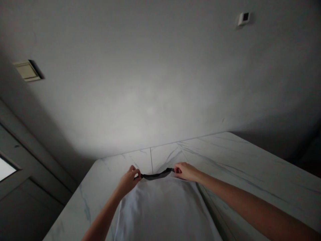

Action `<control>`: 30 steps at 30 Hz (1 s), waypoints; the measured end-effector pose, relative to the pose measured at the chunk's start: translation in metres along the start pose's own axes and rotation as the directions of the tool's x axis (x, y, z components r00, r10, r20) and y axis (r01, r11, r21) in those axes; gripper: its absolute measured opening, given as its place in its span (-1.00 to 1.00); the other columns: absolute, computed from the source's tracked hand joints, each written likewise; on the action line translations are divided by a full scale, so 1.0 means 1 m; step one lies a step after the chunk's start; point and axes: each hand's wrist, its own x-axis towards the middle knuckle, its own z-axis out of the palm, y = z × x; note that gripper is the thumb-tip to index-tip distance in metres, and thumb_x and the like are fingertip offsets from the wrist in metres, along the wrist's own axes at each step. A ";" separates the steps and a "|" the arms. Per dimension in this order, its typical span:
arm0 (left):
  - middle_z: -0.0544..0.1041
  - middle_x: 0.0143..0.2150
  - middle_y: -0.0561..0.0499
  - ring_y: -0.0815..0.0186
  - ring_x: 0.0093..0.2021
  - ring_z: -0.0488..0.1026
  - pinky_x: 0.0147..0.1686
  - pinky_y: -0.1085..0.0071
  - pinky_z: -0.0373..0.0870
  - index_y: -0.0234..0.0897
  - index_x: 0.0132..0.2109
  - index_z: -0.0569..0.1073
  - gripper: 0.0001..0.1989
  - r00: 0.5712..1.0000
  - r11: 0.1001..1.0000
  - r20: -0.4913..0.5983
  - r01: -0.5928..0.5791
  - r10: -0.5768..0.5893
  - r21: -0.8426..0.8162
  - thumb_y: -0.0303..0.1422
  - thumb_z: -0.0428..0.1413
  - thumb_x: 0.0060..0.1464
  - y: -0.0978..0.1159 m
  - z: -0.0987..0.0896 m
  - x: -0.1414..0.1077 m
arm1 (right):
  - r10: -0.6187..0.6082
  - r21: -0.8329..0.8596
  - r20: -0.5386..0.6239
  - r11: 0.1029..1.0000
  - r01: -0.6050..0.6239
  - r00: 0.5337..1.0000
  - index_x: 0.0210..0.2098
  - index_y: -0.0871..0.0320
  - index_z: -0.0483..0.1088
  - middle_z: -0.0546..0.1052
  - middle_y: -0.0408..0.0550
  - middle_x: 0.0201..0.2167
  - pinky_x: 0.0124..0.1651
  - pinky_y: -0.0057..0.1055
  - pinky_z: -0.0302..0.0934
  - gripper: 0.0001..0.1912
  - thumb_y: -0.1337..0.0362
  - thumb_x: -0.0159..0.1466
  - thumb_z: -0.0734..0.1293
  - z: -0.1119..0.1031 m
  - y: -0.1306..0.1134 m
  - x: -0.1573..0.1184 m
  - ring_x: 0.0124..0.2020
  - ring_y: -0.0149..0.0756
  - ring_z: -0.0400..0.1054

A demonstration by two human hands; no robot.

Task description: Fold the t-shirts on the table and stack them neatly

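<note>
A pale grey-white cloth (165,207) with a dark band (157,175) along its far edge spreads towards me over the marbled tabletop (250,160). It looks like a garment, but its near part runs out of view. My left hand (129,179) pinches the far edge at its left end, thumb against fingers. At the right end of the same edge, my right hand (184,171) is closed on the cloth with the fingers curled under. Between the two hands the dark band sags slightly.
Behind the table rises a plain grey wall (150,83). A switch plate (28,71) is on the wall at upper left, and a small white device (244,18) at upper right. A panelled door (25,180) stands at the left. Thin seams cross the tabletop.
</note>
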 end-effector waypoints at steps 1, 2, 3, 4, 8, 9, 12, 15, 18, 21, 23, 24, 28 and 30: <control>0.39 -0.08 -0.01 0.36 -0.20 0.45 -0.17 0.45 0.32 -0.16 -0.24 0.50 -0.88 1.000 1.000 0.005 -0.017 0.017 0.010 -0.38 0.07 0.09 0.001 -0.002 -0.002 | -0.003 0.005 0.011 1.000 0.003 1.000 -0.44 0.08 0.46 0.52 -0.08 -0.44 -0.36 -0.39 0.10 -0.88 0.42 0.05 0.34 -0.002 -0.002 -0.001 -0.40 -0.23 0.37; 0.40 -0.10 0.00 0.36 -0.20 0.45 -0.18 0.45 0.31 -0.15 -0.24 0.50 -0.88 0.999 0.999 0.022 -0.027 0.026 0.017 -0.38 0.07 0.08 0.003 -0.004 -0.004 | -0.004 0.001 0.027 1.000 0.003 1.000 -0.43 0.05 0.46 0.51 -0.08 -0.45 -0.38 -0.38 0.09 -0.86 0.41 0.02 0.36 -0.003 -0.004 -0.002 -0.41 -0.21 0.37; 0.43 -0.13 0.02 0.36 -0.21 0.45 -0.21 0.46 0.30 -0.15 -0.24 0.50 -0.88 0.998 1.000 0.051 -0.023 0.022 0.021 -0.39 0.07 0.07 0.004 -0.006 -0.005 | -0.003 -0.011 0.039 1.000 0.004 0.999 -0.42 0.03 0.47 0.51 -0.09 -0.45 -0.38 -0.37 0.08 -0.84 0.40 -0.01 0.37 -0.004 -0.006 -0.002 -0.41 -0.19 0.37; 0.45 -0.19 0.04 0.35 -0.23 0.45 -0.24 0.46 0.29 -0.15 -0.24 0.49 -0.87 0.996 1.000 0.088 -0.006 0.004 0.021 -0.39 0.08 0.05 0.006 -0.007 -0.006 | -0.005 -0.031 0.040 0.999 0.006 0.999 -0.42 0.01 0.47 0.51 -0.08 -0.44 -0.38 -0.36 0.07 -0.82 0.39 -0.03 0.39 -0.006 -0.008 -0.002 -0.40 -0.17 0.38; 0.50 -0.36 0.07 0.31 -0.31 0.45 -0.32 0.44 0.25 -0.17 -0.27 0.47 -0.89 0.983 0.993 0.148 0.104 -0.110 0.048 -0.33 0.07 0.04 0.008 -0.009 -0.004 | 0.017 -0.167 0.022 0.986 -0.013 1.000 -0.48 0.03 0.47 0.53 -0.02 -0.41 -0.39 -0.34 0.06 -0.92 0.35 0.00 0.39 -0.007 -0.012 0.000 -0.35 -0.14 0.38; 0.50 -0.35 0.06 0.30 -0.30 0.45 -0.32 0.43 0.26 -0.19 -0.30 0.46 -0.89 0.985 0.994 0.138 0.098 -0.103 0.041 -0.31 0.07 0.04 0.007 -0.009 -0.003 | 0.023 -0.196 0.045 0.980 -0.014 0.999 -0.51 0.04 0.46 0.52 -0.01 -0.42 -0.40 -0.35 0.05 -0.94 0.34 0.01 0.39 -0.006 -0.012 -0.001 -0.35 -0.14 0.39; 0.49 -0.30 0.03 0.32 -0.27 0.42 -0.25 0.44 0.30 -0.23 -0.36 0.43 -0.92 0.993 0.994 0.111 -0.039 0.050 -0.101 -0.34 0.10 -0.04 0.001 -0.010 -0.003 | 0.021 -0.244 0.123 0.970 0.009 0.992 -0.50 0.07 0.47 0.52 -0.06 -0.44 -0.40 -0.40 0.04 -0.98 0.32 0.04 0.38 -0.006 -0.012 -0.004 -0.35 -0.19 0.39; 0.47 -0.35 0.05 0.36 -0.29 0.39 -0.22 0.46 0.31 -0.25 -0.42 0.40 -0.92 0.975 0.952 0.130 -0.139 0.180 -0.274 -0.46 0.01 -0.08 -0.005 -0.015 -0.007 | -0.018 -0.247 0.125 0.968 0.048 0.992 -0.37 0.10 0.49 0.54 -0.11 -0.39 -0.40 -0.46 0.01 -0.90 0.32 0.09 0.36 -0.010 -0.017 -0.012 -0.34 -0.27 0.38; 0.47 -0.38 0.07 0.37 -0.32 0.38 -0.27 0.46 0.30 -0.25 -0.36 0.42 -0.82 0.973 0.946 0.155 -0.119 0.172 -0.303 -0.51 -0.07 -0.04 -0.007 -0.021 -0.015 | -0.071 -0.199 0.102 0.976 0.090 0.992 -0.32 0.10 0.47 0.54 -0.13 -0.37 -0.42 -0.49 -0.04 -0.88 0.31 0.11 0.35 -0.019 -0.030 -0.022 -0.37 -0.33 0.36; 0.48 -0.29 0.03 0.37 -0.31 0.39 -0.26 0.45 0.32 -0.25 -0.16 0.46 -0.74 0.982 0.953 0.114 -0.113 0.150 -0.280 -0.48 -0.07 0.05 -0.002 -0.024 -0.021 | -0.112 -0.155 0.068 0.980 0.121 0.991 -0.32 0.12 0.45 0.52 -0.13 -0.39 -0.42 -0.48 -0.07 -0.91 0.33 0.14 0.34 -0.028 -0.043 -0.031 -0.39 -0.35 0.32; 0.46 -0.20 -0.02 0.37 -0.28 0.40 -0.20 0.43 0.33 -0.23 -0.13 0.49 -0.74 0.983 0.960 0.089 -0.136 0.162 -0.247 -0.44 -0.04 0.09 0.006 -0.024 -0.023 | -0.125 -0.127 0.056 0.983 0.131 0.991 -0.33 0.13 0.43 0.49 -0.14 -0.42 -0.42 -0.49 -0.08 -0.92 0.36 0.15 0.34 -0.033 -0.050 -0.036 -0.41 -0.37 0.29; 0.45 -0.15 -0.03 0.35 -0.23 0.40 -0.15 0.40 0.33 -0.20 -0.12 0.50 -0.75 0.982 0.964 0.071 -0.158 0.177 -0.213 -0.41 -0.01 0.10 0.010 -0.024 -0.023 | -0.132 -0.105 0.058 0.985 0.137 0.990 -0.33 0.13 0.42 0.48 -0.15 -0.43 -0.42 -0.49 -0.08 -0.92 0.37 0.15 0.33 -0.035 -0.053 -0.039 -0.42 -0.38 0.28; 0.40 0.03 -0.04 0.17 0.03 0.34 0.06 0.21 0.24 -0.06 -0.08 0.53 -0.70 0.974 0.976 0.056 -0.217 0.217 -0.007 -0.31 0.20 -0.02 0.023 -0.024 -0.023 | -0.168 -0.011 0.068 0.986 0.169 0.983 -0.39 0.14 0.37 0.41 -0.20 -0.47 -0.42 -0.50 -0.08 -0.94 0.40 0.11 0.33 -0.044 -0.061 -0.052 -0.44 -0.40 0.22; 0.43 0.00 -0.03 0.12 0.05 0.31 0.07 0.18 0.22 -0.10 -0.18 0.55 -0.73 0.975 0.978 0.080 -0.209 0.207 0.011 -0.28 0.27 -0.11 0.022 -0.025 -0.023 | -0.178 0.054 0.064 0.983 0.175 0.982 -0.43 0.14 0.33 0.36 -0.23 -0.49 -0.41 -0.50 -0.07 -0.92 0.42 0.09 0.33 -0.049 -0.065 -0.060 -0.45 -0.41 0.19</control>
